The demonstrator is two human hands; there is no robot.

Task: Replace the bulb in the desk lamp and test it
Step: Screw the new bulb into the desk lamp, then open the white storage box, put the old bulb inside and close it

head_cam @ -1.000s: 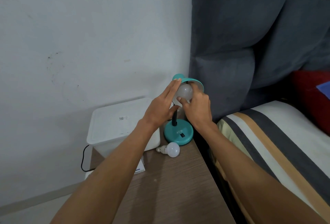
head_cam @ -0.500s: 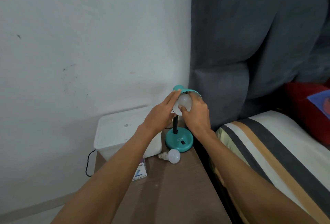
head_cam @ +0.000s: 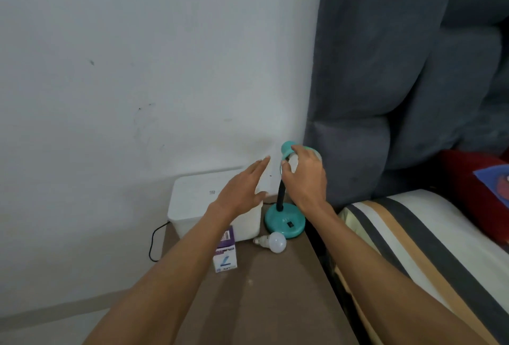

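From the head camera we see our right hand (head_cam: 304, 176) curled around the white bulb (head_cam: 294, 164) that sits in the teal shade (head_cam: 287, 149) of the desk lamp (head_cam: 285, 222); fingers and thumb wrap the bulb, so most of it is hidden. Our left hand (head_cam: 242, 189) hangs in the air just left of the shade, fingers straight and spread, touching and holding nothing.

The lamp stands at the far right corner of a brown table (head_cam: 264, 295), its black neck rising from a round teal base with a small dark switch on top. A 2nd bulb (head_cam: 272, 242) lies on its side on the table, touching or nearly touching the front of the base, its screw end pointing left. Left of it stands a small purple and white carton (head_cam: 225, 252), partly behind our left forearm. Behind the carton sits a white box (head_cam: 198, 201) against the wall, with a black cable (head_cam: 155, 242) dropping down its left side. A striped mattress (head_cam: 429, 248) lies to the right of the table, below a grey padded headboard (head_cam: 399, 69).
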